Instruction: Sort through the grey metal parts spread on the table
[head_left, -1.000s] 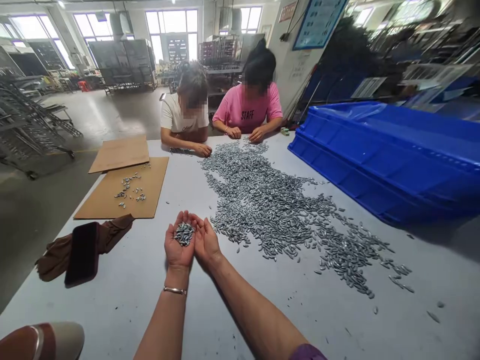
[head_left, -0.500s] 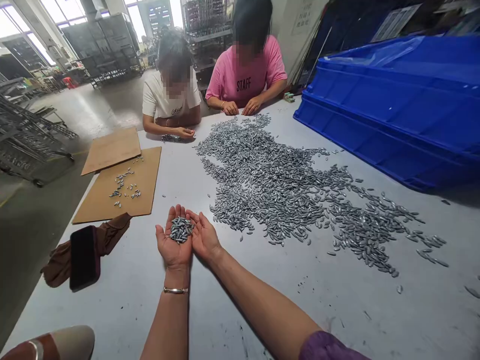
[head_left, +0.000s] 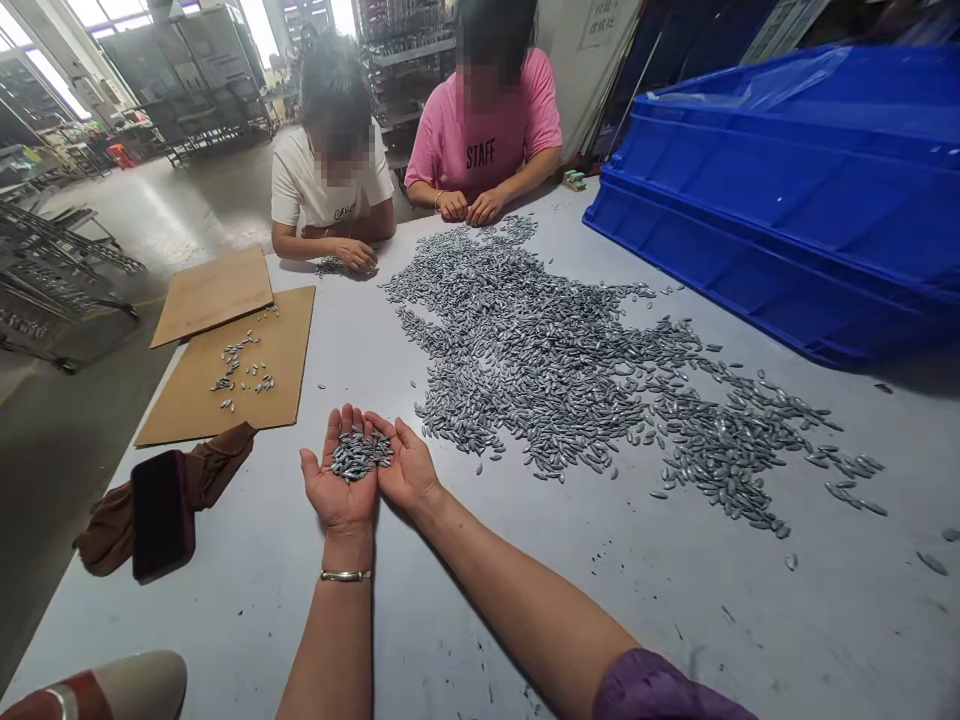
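Note:
A small heap of silver-grey, spindle-shaped pieces (head_left: 360, 455) rests in my cupped hands, low over the white table. Most of it lies in the palm and on the fingers of my left hand (head_left: 341, 495), turned palm up with a bracelet at the wrist. Pressed against its side is my right hand (head_left: 409, 470), also palm up, its fingers slightly curled under the heap's right edge. Just beyond, a broad loose spread of the same pieces (head_left: 525, 350) covers the middle of the table (head_left: 480, 580).
Two blue plastic crates (head_left: 750, 210) stand stacked at the right. Brown boards (head_left: 277, 390) bearing a few pieces lie at the left, near a phone (head_left: 161, 515) on brown cloth (head_left: 217, 465). Two people sit opposite, one in white (head_left: 330, 190), one in pink (head_left: 487, 130).
The heap has spread wider toward my right hand, onto its fingers. Across the table, the hand of the person in white has turned down onto some pieces. The view has shifted slightly.

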